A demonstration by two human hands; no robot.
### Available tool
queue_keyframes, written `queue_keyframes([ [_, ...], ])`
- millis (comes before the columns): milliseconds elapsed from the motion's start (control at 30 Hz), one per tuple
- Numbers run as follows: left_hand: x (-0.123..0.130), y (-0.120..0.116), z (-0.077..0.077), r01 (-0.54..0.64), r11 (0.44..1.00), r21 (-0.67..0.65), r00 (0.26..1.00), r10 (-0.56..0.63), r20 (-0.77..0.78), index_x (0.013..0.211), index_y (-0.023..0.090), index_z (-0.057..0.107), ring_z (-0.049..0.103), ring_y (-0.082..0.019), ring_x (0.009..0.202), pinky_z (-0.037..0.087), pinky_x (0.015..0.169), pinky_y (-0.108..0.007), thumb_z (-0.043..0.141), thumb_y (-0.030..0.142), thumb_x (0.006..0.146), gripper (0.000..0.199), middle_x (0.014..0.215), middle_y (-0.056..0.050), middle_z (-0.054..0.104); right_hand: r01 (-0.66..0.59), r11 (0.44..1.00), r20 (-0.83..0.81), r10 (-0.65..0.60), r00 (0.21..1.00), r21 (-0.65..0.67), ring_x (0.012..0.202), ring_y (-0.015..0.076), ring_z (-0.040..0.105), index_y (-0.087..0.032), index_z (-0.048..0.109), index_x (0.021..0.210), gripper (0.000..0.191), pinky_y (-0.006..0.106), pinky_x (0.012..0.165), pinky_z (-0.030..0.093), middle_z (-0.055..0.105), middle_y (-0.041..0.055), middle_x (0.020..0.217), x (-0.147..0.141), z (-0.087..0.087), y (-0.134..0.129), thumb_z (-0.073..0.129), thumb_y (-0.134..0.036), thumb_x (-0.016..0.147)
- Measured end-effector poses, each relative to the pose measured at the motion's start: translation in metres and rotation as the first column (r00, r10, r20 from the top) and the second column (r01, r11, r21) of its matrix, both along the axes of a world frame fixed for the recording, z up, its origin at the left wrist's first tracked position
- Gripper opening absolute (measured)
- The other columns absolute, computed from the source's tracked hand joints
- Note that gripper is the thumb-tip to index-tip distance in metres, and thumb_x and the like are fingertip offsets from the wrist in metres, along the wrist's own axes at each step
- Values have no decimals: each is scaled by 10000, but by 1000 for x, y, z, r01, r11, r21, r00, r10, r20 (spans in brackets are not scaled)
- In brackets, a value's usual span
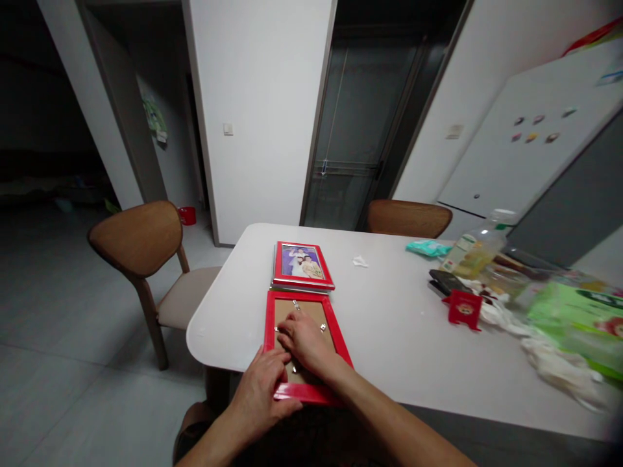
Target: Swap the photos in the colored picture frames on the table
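Observation:
A red picture frame [339, 334] lies face down at the table's near edge, its brown backing board [311, 311] showing. Small metal clips sit around the board, among them a top clip [295, 304] and a right clip [323, 327]. My left hand [265, 389] is closed round the frame's lower left corner, thumb along the near rim. Over the board, my right hand [302, 338] has its fingers bent together beside the left clip [276, 329]; what they pinch, if anything, is hidden. Just beyond lies another red frame with a photo [304, 263], face up on a stack.
On the white table [379, 324] lies a crumpled tissue [360, 261]. To the right are a teal packet [428, 248], a bottle [479, 243], a dark object [445, 282], a red stand [464, 310] and a green pack [574, 324]. Wooden chairs stand left [141, 240] and behind [409, 218].

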State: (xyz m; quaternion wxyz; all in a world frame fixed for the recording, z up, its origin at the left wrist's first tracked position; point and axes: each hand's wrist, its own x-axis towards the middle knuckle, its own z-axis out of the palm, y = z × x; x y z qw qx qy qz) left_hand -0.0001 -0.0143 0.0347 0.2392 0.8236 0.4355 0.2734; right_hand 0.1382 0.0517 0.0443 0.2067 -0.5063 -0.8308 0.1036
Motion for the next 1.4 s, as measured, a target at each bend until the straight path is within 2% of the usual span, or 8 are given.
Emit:
queue_keyframes([
  [267,0,0,0,-2,1000,-5,1000,2,16,789,185,579,473,-253,1033,330,922,-408,700,264,553,277,1103,-94,553,136,990,65,-139,988,47,740,146,475,-140,604,733,203,239,659,334,558,72,770,-9,-12,10,415,-196,786],
  [367,0,-1,1,-7,1000,-17,1000,7,1,741,176,567,464,-258,1053,302,946,-414,703,284,563,249,1114,-111,551,153,987,33,-155,987,43,754,143,482,-142,598,790,208,231,673,338,556,69,803,-2,-11,16,410,-230,798],
  [600,-1,-1,2,-8,1000,-24,1000,7,-15,712,177,549,455,-272,1070,279,959,-440,685,335,591,242,1123,-126,547,344,936,83,-350,933,77,834,192,445,-148,607,870,239,283,726,310,525,97,874,21,-12,39,409,-253,789],
  [767,-1,0,2,-5,999,-42,1000,5,-2,709,174,553,454,-269,1071,276,965,-432,699,340,577,258,1124,-125,548,324,945,103,-328,939,48,842,197,436,-250,608,931,248,287,705,297,524,65,892,17,-13,40,406,-254,786],
  [967,-1,-1,0,-6,999,-46,1000,5,-10,721,179,561,446,-270,1082,257,975,-444,704,311,564,250,1135,-111,541,270,963,32,-270,962,-7,912,191,444,-208,496,1116,366,277,777,302,531,79,1008,23,4,16,434,-279,762],
  [1067,0,-1,-2,-3,999,-45,1000,2,-14,761,180,561,426,-272,1101,239,987,-449,712,254,537,280,1151,-102,530,170,981,6,-170,985,-91,867,176,480,-219,544,1041,355,248,737,342,537,63,969,34,9,-7,483,-332,711],
  [1167,1,-1,-2,-8,998,-62,1000,7,-24,840,172,551,398,-283,1126,240,985,-455,707,216,516,362,1186,-113,497,179,972,38,-175,984,-152,831,177,503,-216,570,994,360,244,707,365,539,65,925,38,7,-21,509,-327,656],
  [1400,-2,2,-7,33,997,-66,997,-28,69,1053,143,467,282,-305,1202,226,988,-446,658,336,582,543,1312,-165,329,215,964,-52,-225,973,-154,867,191,535,-141,582,981,419,252,777,374,589,99,938,35,8,-13,450,-206,589],
])
